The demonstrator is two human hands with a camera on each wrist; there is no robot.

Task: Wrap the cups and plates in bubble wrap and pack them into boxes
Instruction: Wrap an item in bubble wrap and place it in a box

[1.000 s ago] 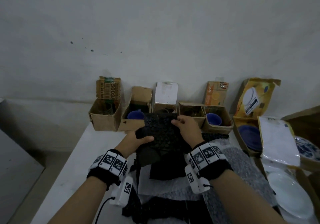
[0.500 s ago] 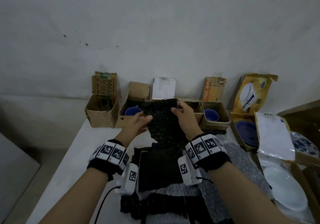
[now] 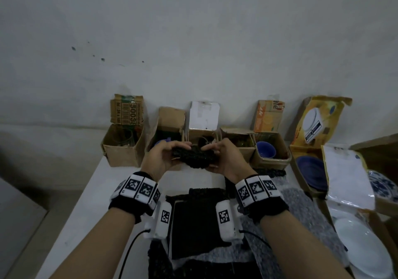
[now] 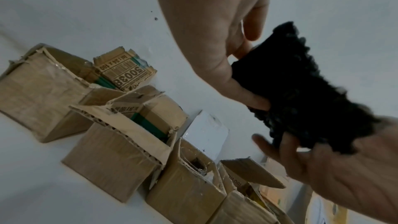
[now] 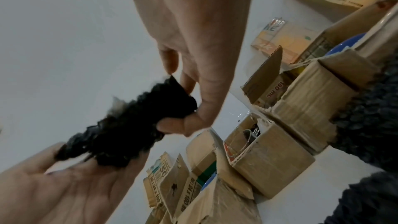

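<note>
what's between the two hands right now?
Head view: a black bubble-wrap bundle, gripped at one end by the left hand and at the other by the right hand.

Dim flat light, wide-angle edge distortion, wrist views motion-blurred

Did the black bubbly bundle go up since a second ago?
Yes. The black bubble wrap bundle has risen off the pile and toward the row of boxes, held between the left hand and right hand.
</note>
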